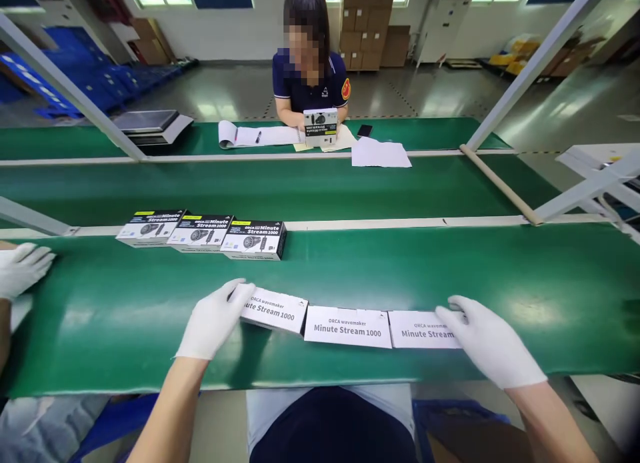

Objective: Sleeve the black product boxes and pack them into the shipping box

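Note:
Three white "Minute Stream 1000" boxes stand end to end in a row in front of me. My left hand, in a white glove, grips the outer end of the left box. That box is tilted, and a dark shadow falls on the green surface below it. Between the two end boxes is the middle box, touching both. At the other end, my white-gloved right hand has its fingers and thumb around the right box and covers part of its print.
Three printed boxes lie in a line against the white rail. At the left edge is another person's gloved hand. Across the green bench, a co-worker holds a box near papers. Grey posts frame the bench.

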Demonstrator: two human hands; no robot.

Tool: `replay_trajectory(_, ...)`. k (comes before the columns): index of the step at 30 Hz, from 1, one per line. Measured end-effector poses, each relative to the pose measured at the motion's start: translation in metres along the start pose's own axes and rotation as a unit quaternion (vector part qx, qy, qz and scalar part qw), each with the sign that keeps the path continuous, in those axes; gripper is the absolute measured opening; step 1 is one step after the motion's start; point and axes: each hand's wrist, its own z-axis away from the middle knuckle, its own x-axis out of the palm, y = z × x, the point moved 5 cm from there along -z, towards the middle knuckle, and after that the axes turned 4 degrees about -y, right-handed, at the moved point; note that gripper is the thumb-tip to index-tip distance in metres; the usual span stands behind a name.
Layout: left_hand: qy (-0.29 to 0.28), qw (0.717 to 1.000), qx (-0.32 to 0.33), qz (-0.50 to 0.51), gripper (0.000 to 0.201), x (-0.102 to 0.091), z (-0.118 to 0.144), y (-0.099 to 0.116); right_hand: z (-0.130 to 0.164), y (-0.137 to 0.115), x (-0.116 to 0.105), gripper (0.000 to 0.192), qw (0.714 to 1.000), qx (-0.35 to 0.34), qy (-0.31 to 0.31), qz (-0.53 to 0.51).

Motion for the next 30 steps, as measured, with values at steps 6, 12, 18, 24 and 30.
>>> replay_trajectory(6,-0.019,0.986,0.16,0.047,0.053,0.013,0.012,0.005,0.028,-0.003,0.014,0.073,0.962,-0.255,0.041,0.093)
replay_trajectory(12,-0.09,0.982,0.149,0.068,0.043,-0.003,0.014,-0.028,-0.007,0.033,-0.003,0.079,0.983,-0.119,0.089,0.105)
replay_trajectory(18,-0.122,0.97,0.205,0.049,0.094,0.017,0.061,-0.01,-0.048,-0.071,0.006,0.05,0.977,-0.2,0.067,-0.026)
replay_trajectory(24,-0.163,0.944,0.287,-0.016,0.114,0.069,0.118,0.039,-0.039,-0.158,0.024,0.088,0.936,-0.31,-0.164,-0.018)
replay_trajectory(30,-0.177,0.91,0.369,-0.071,0.099,0.108,0.118,0.093,-0.02,-0.153,0.036,0.07,0.951,-0.3,-0.066,0.033)
